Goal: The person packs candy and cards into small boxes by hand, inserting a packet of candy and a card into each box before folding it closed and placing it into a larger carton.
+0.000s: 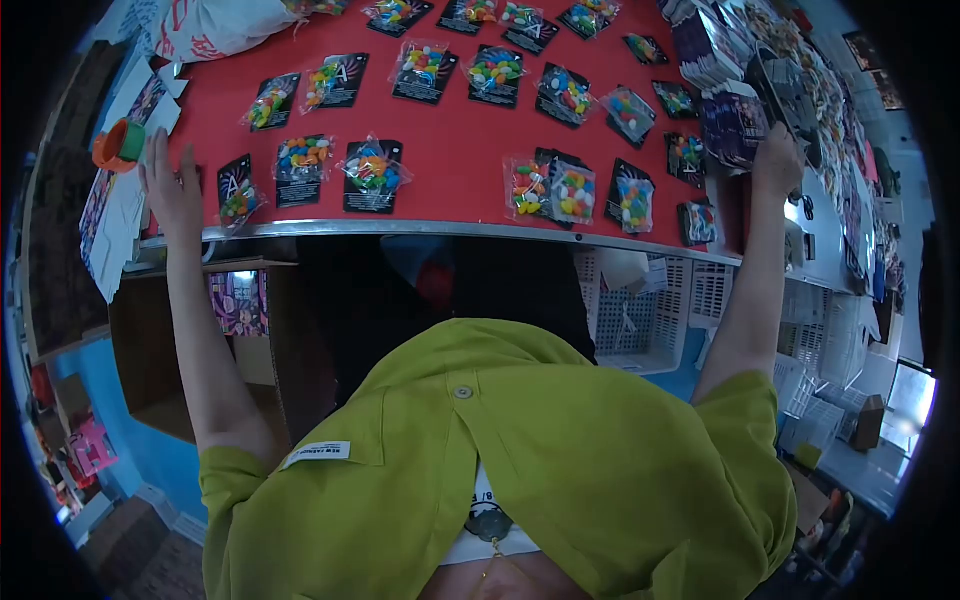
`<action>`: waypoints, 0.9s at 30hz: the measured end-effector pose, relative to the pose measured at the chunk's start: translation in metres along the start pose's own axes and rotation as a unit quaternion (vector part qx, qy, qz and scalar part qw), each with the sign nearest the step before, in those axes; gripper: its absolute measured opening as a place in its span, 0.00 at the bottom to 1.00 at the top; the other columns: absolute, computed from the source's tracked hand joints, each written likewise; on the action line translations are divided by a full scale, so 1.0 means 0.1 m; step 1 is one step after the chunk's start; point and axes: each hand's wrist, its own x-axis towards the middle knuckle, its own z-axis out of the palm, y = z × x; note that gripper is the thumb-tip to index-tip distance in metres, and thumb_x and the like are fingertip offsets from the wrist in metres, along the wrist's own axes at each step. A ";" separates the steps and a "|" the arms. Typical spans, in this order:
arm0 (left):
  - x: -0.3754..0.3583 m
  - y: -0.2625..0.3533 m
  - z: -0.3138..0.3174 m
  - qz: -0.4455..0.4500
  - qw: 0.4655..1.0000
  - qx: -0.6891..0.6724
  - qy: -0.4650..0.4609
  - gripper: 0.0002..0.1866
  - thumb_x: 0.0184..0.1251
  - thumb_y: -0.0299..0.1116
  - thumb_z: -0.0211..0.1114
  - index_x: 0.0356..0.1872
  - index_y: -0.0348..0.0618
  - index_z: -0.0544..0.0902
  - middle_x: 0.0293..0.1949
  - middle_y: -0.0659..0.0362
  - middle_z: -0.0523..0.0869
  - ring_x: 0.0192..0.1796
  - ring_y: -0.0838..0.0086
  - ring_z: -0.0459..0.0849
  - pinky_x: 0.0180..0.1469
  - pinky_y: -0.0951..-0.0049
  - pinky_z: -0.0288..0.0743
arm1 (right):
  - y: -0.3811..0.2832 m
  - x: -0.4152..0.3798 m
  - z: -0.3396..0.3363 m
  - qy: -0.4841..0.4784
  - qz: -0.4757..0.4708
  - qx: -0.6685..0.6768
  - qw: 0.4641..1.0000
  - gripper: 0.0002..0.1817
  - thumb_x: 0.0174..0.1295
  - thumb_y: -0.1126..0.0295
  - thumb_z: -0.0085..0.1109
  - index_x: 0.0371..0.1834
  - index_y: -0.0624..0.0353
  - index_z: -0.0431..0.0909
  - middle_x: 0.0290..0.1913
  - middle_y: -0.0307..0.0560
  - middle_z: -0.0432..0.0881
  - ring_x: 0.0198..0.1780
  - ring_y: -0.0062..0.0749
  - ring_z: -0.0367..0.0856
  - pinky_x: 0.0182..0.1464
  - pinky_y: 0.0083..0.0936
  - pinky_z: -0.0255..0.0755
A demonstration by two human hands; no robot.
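My left hand (173, 195) is at the left end of the red table, fingers spread, with nothing in it. Beside its fingertips are an orange tape roll (104, 150) and a green one (131, 142). To its right lies a black card with a small bag of colorful candy-like pieces (238, 194). At the table's right side, my right hand (778, 165) has its fingers curled against a stack of purple printed packets (734, 125). A black device (775, 88) stands just beyond that hand. I cannot tell what its fingers hold.
Several more black cards with candy bags (496, 75) lie in rows across the red table (455, 150). A white plastic bag (215, 28) sits at the far left. Below the table edge are an open cardboard box (150, 345) and a white plastic basket (640, 320).
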 end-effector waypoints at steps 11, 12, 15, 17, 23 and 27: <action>0.14 3.18 -0.15 -0.313 0.430 -0.822 -0.203 0.37 0.61 0.45 0.63 0.67 0.35 0.60 0.62 0.44 0.71 0.64 0.55 0.72 0.63 0.60 0.69 | -2.21 -0.16 -2.81 0.108 -0.103 0.585 0.797 0.14 0.52 0.73 0.54 0.41 0.68 0.77 0.39 0.53 0.80 0.41 0.43 0.80 0.48 0.35 0.73; 0.14 3.09 -0.15 -0.298 0.460 -0.805 -0.229 0.39 0.57 0.47 0.64 0.65 0.34 0.62 0.61 0.45 0.72 0.61 0.56 0.75 0.61 0.61 0.71 | -2.19 -0.20 -2.88 0.109 -0.100 0.583 0.799 0.14 0.52 0.73 0.54 0.41 0.68 0.77 0.39 0.53 0.80 0.41 0.43 0.80 0.48 0.35 0.73; -0.01 2.80 -0.14 -0.326 0.251 -0.856 -0.312 0.36 0.54 0.43 0.64 0.62 0.33 0.66 0.58 0.47 0.75 0.56 0.59 0.78 0.59 0.63 0.73 | -2.23 -0.24 -2.83 -0.054 -0.073 0.771 0.630 0.20 0.58 0.72 0.54 0.55 0.66 0.72 0.57 0.54 0.74 0.58 0.49 0.72 0.62 0.41 0.61; -0.24 2.69 -0.16 -0.397 0.235 -0.825 -0.325 0.22 0.53 0.30 0.63 0.51 0.35 0.75 0.42 0.54 0.83 0.42 0.67 0.84 0.49 0.66 0.78 | -2.25 -0.17 -2.64 0.038 -0.085 0.710 0.698 0.19 0.58 0.75 0.53 0.55 0.66 0.72 0.57 0.54 0.74 0.58 0.48 0.73 0.60 0.41 0.63; -0.24 2.78 -0.30 -0.414 0.216 -0.803 -0.370 0.22 0.47 0.27 0.67 0.46 0.36 0.76 0.36 0.56 0.83 0.37 0.69 0.84 0.43 0.68 0.80 | -2.37 -0.16 -2.57 0.150 -0.108 0.682 0.708 0.19 0.51 0.75 0.59 0.49 0.66 0.74 0.42 0.53 0.77 0.42 0.47 0.77 0.45 0.39 0.72; -0.30 2.79 -0.26 -0.414 0.309 -0.769 -0.377 0.25 0.46 0.27 0.70 0.48 0.35 0.75 0.38 0.54 0.84 0.39 0.69 0.85 0.42 0.67 0.82 | -2.33 -0.11 -2.57 0.133 -0.078 0.719 0.678 0.18 0.53 0.74 0.58 0.48 0.66 0.74 0.36 0.50 0.75 0.36 0.44 0.75 0.39 0.37 0.71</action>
